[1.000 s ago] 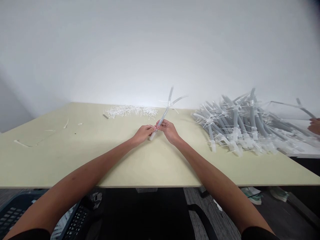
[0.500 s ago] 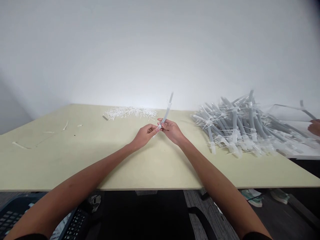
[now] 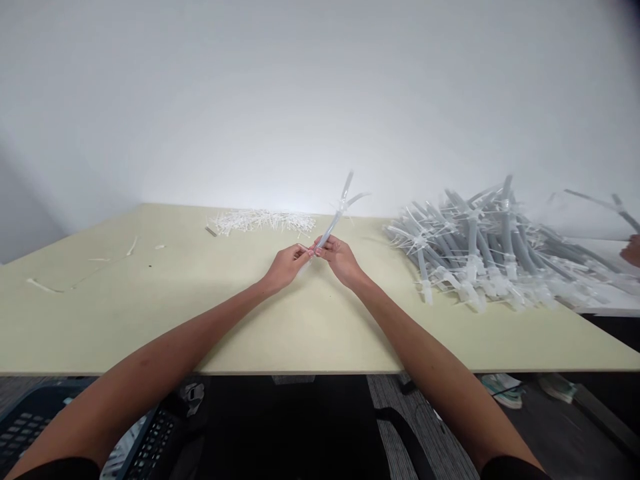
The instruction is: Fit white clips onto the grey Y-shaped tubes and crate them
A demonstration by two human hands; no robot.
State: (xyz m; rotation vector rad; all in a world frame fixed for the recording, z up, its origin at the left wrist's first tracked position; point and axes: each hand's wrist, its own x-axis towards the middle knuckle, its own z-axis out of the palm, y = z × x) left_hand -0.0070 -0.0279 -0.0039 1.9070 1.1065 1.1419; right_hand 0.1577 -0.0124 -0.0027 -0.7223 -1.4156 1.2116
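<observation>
Both my hands meet over the middle of the table, holding a thin grey plastic tube (image 3: pixel 327 230) between their fingertips. My left hand (image 3: pixel 287 265) grips it low down, and my right hand (image 3: pixel 335 259) grips it just above. The tube's upper end rises at a tilt and forks near a white cable tie (image 3: pixel 339 208), whose tails stick out sideways. My fingers hide the tube's middle, and its lower end is faint against the table.
A large heap of grey tubes with white cable ties (image 3: pixel 480 257) lies on the right of the pale yellow table (image 3: pixel 100 320). Loose white tie offcuts (image 3: pixel 260 222) lie at the back. At the right edge, a co-worker's hand (image 3: pixel 631 251) holds another tube (image 3: pixel 595 203).
The tube has turned in my fingers, and the cable tie's side tails show again at its top. My hands stay in nearly the same place. The co-worker's hand has shifted slightly.
</observation>
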